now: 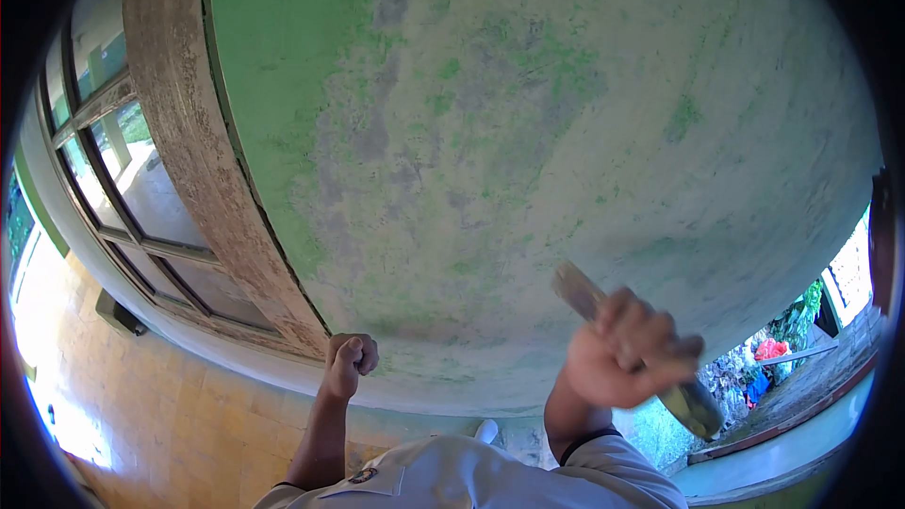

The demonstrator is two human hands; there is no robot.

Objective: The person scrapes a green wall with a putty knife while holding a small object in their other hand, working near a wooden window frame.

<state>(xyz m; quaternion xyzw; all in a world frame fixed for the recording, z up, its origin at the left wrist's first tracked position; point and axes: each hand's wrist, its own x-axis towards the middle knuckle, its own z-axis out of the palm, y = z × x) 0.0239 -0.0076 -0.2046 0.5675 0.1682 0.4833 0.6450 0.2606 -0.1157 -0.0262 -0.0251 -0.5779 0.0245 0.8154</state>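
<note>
My right hand (pixel 630 349) is wrapped round a flat, stick-like tool (pixel 698 407), in front of the lower right part of the wall. Motion blurs the hand and the tool. A pale end of the tool sticks out past the fingers toward the wall; its wider, darker greenish end points down and right. My left hand (pixel 351 363) is closed in a fist near the lower corner of the wooden window frame (pixel 203 132), with nothing visible in it. The wall (pixel 452 179) shows green paint worn off in patches, with whitish and grey surface beneath.
Paned window glass (pixel 141 179) lies to the left of the frame. Below it spreads a yellowish tiled floor (pixel 198 386), with a dark object (pixel 120 314) on it. At the right is a ledge (pixel 801 415), with red cloth-like material (pixel 771 349) and plants beyond.
</note>
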